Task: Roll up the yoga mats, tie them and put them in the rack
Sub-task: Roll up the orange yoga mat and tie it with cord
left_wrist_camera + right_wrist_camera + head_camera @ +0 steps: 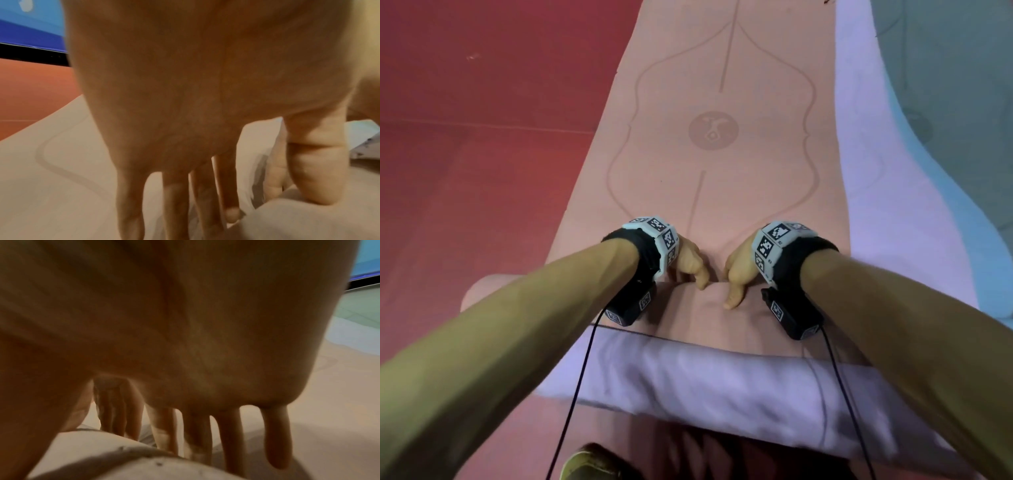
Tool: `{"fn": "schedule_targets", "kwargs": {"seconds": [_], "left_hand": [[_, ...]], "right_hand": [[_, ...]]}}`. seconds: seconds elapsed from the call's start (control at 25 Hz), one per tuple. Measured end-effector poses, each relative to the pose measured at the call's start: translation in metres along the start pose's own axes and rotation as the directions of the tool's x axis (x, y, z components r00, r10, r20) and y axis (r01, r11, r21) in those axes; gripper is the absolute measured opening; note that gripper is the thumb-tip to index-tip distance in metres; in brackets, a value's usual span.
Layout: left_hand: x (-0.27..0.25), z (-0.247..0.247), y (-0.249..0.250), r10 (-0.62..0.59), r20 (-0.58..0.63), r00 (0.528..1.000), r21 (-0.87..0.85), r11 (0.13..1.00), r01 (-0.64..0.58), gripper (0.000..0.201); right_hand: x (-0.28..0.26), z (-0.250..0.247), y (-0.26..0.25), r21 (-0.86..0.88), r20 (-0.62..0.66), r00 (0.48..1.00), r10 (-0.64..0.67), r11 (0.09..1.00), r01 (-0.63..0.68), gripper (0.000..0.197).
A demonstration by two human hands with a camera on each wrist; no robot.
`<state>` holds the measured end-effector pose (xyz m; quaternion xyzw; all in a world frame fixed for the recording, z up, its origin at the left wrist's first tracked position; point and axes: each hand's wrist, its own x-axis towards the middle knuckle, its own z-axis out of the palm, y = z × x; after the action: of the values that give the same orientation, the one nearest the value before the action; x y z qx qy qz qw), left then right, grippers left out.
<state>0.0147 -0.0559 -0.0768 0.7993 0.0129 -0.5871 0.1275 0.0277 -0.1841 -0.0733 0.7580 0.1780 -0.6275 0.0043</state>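
Note:
A salmon-pink yoga mat [719,154] with a printed outline and a round logo stretches away from me on the floor. Its near end is rolled into a thick roll [688,308] that lies across in front of me. Both hands sit side by side on the middle of this roll. My left hand [690,265] has straight fingers [174,203] reaching down over the roll's far side onto the flat mat [61,178], with the thumb on the roll [308,224]. My right hand [736,277] does the same: fingers [230,434] straight down, roll [144,467] beneath the palm.
A rolled lavender mat [688,387] lies across just in front of my feet. A flat lavender mat [876,178] and a teal one [962,85] lie to the right. Red floor [482,120] spreads to the left. A blue wall panel [30,24] stands beyond. My shoe [592,462] shows at the bottom.

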Motion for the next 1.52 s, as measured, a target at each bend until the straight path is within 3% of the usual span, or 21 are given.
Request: {"fn": "schedule_targets", "kwargs": {"seconds": [0.12,0.2,0.32,0.52,0.6,0.72,0.84,0.92,1.0,1.12,1.2,1.44,1.52], "left_hand": [[-0.01,-0.004,-0.006,0.003,-0.056,0.998,0.031,1.0,-0.001,0.033],[-0.016,-0.003,-0.011,0.012,-0.109,0.994,-0.005,1.0,-0.013,0.026],[-0.026,-0.001,-0.02,0.0,-0.193,0.981,-0.092,0.996,-0.018,0.02],[-0.086,-0.001,-0.036,0.009,-0.425,0.905,-0.283,0.948,-0.142,0.031],[-0.11,-0.003,-0.044,0.043,-0.454,0.89,-0.238,0.957,-0.168,0.031],[-0.153,-0.004,-0.05,0.103,-0.478,0.872,-0.094,0.981,-0.167,0.054],[-0.19,0.0,-0.044,0.169,-0.505,0.846,-0.033,0.976,-0.215,0.056],[-0.205,0.01,-0.033,0.231,-0.54,0.81,0.0,0.962,-0.274,0.046],[-0.209,0.022,-0.02,0.292,-0.605,0.741,0.085,0.949,-0.305,0.041],[-0.214,0.039,-0.004,0.395,-0.691,0.605,0.254,0.917,-0.308,0.056],[-0.218,0.042,0.001,0.429,-0.705,0.565,0.32,0.903,-0.286,0.064],[-0.235,0.031,-0.04,0.222,-0.682,0.697,0.163,0.975,-0.151,0.07],[-0.242,0.032,-0.052,0.157,-0.688,0.709,0.113,0.988,-0.108,0.077]], "right_hand": [[-0.008,0.003,-0.002,0.081,0.04,0.999,-0.005,0.997,0.002,0.055],[-0.018,0.004,-0.008,0.059,0.03,0.999,-0.012,0.998,0.01,0.052],[-0.039,0.001,-0.022,-0.09,-0.136,0.991,0.0,0.996,-0.013,0.059],[-0.089,0.003,-0.049,-0.234,-0.438,0.897,-0.054,0.971,-0.056,0.08],[-0.111,0.01,-0.054,-0.274,-0.517,0.85,-0.102,0.96,-0.052,0.091],[-0.145,0.03,-0.055,-0.3,-0.627,0.76,-0.171,0.953,-0.033,0.099],[-0.174,0.04,-0.056,-0.261,-0.658,0.728,-0.193,0.965,0.02,0.097],[-0.191,0.041,-0.057,-0.21,-0.651,0.74,-0.169,0.977,0.039,0.09],[-0.203,0.041,-0.056,-0.139,-0.643,0.756,-0.121,0.99,0.04,0.077],[-0.209,0.044,-0.058,-0.117,-0.667,0.74,-0.086,0.993,0.009,0.068],[-0.21,0.046,-0.064,-0.148,-0.699,0.709,-0.093,0.989,-0.016,0.07],[-0.224,0.051,-0.059,-0.247,-0.775,0.611,-0.163,0.967,-0.055,0.082],[-0.227,0.055,-0.057,-0.247,-0.798,0.583,-0.151,0.965,-0.089,0.086]]}}
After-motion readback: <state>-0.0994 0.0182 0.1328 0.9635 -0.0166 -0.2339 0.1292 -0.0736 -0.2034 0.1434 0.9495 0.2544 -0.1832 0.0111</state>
